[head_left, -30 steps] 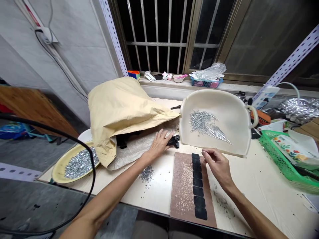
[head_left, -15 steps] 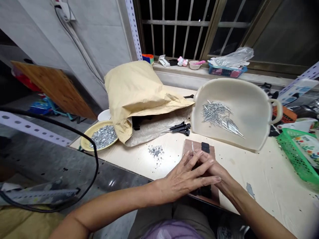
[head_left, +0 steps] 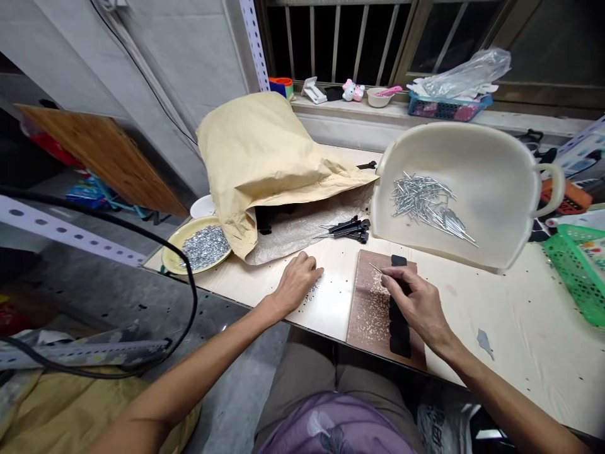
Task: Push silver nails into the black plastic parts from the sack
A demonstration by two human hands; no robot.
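Note:
My right hand (head_left: 420,309) is closed in a pinch around a thin metal pin (head_left: 375,268), whose tip points up and left over a brown board (head_left: 366,296). Black pads (head_left: 399,337) run down the board's right side, and pale pitted marks cover its middle. On the table to the left, my left hand (head_left: 297,285) has its fingers curled together over a small pile of tiny metal pieces (head_left: 312,292). The hand covers most of that pile, and what its fingertips hold is hidden. Black-headed pins (head_left: 347,231) lie together behind the board.
A large cream scoop-shaped tub (head_left: 496,189) holds loose metal pins (head_left: 428,202). An open paper sack (head_left: 265,151) lies at the back left, beside a yellow bowl (head_left: 172,252) of small metal pieces. At the right edge stands a green basket (head_left: 574,271).
My hands have come apart: the left moved left onto the small metal pieces, the right stayed over the board with the pin now showing. The view has shifted slightly.

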